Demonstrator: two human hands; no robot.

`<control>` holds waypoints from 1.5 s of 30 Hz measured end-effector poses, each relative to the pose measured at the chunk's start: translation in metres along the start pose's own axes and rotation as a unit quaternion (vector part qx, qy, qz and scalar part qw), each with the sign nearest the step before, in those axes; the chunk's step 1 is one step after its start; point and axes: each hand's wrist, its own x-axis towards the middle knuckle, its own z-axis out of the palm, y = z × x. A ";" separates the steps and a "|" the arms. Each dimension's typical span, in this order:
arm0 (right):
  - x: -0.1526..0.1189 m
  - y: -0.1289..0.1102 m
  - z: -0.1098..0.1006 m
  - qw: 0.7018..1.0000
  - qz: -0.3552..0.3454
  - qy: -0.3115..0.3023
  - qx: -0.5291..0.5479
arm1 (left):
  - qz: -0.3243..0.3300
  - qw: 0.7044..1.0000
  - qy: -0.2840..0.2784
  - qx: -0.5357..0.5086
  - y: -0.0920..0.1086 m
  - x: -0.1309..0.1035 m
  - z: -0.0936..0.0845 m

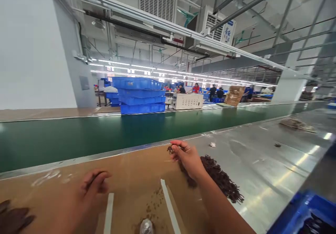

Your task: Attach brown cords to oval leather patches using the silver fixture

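My right hand hovers over the brown cardboard sheet, its fingertips pinched on a small dark brown piece. Just right of that hand lies a heap of small dark brown pieces on the metal worktop. My left hand is lower left over the cardboard, fingers curled; whether it holds a dark piece I cannot tell. Two white strips lie on the cardboard between my hands, with a small silvery object and brown crumbs near them.
A green conveyor belt runs across behind the worktop. Stacked blue crates and a beige machine stand beyond it. A blue bin sits at the lower right. Several people work far back. Dark material lies at the lower left.
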 end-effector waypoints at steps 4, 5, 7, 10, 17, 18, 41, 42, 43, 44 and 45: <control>-0.028 -0.020 0.031 0.990 0.008 -0.121 0.078 | -0.010 0.995 -0.043 -0.094 0.016 -0.035 0.013; -0.035 -0.023 0.037 0.986 0.017 -0.140 0.092 | -0.025 0.988 -0.080 -0.128 0.020 -0.043 0.016; -0.046 -0.026 0.049 0.979 0.037 -0.166 0.112 | -0.041 0.979 -0.141 -0.144 0.025 -0.057 0.019; -0.057 -0.025 0.061 0.970 0.065 -0.207 0.110 | 0.000 0.967 -0.221 -0.125 0.028 -0.069 0.021; -0.064 -0.019 0.062 0.979 0.014 -0.205 -0.006 | 0.085 0.976 -0.194 -0.058 0.029 -0.071 0.025; -0.065 -0.019 0.063 0.981 -0.006 -0.191 -0.024 | 0.107 0.977 -0.182 -0.040 0.029 -0.072 0.025; -0.057 -0.023 0.012 0.929 -0.024 -0.345 -0.133 | -0.103 0.954 -0.162 -0.229 0.013 -0.041 0.023; -0.059 -0.024 0.011 0.919 -0.020 -0.365 -0.150 | -0.110 0.957 -0.149 -0.224 0.009 -0.037 0.023; -0.059 -0.026 0.011 0.909 -0.013 -0.382 -0.166 | -0.118 0.959 -0.137 -0.218 0.005 -0.033 0.023; -0.060 -0.027 0.011 0.897 -0.003 -0.402 -0.183 | -0.126 0.960 -0.127 -0.214 0.001 -0.030 0.023; -0.061 -0.029 0.013 0.886 0.005 -0.419 -0.198 | -0.133 0.961 -0.117 -0.210 -0.002 -0.026 0.023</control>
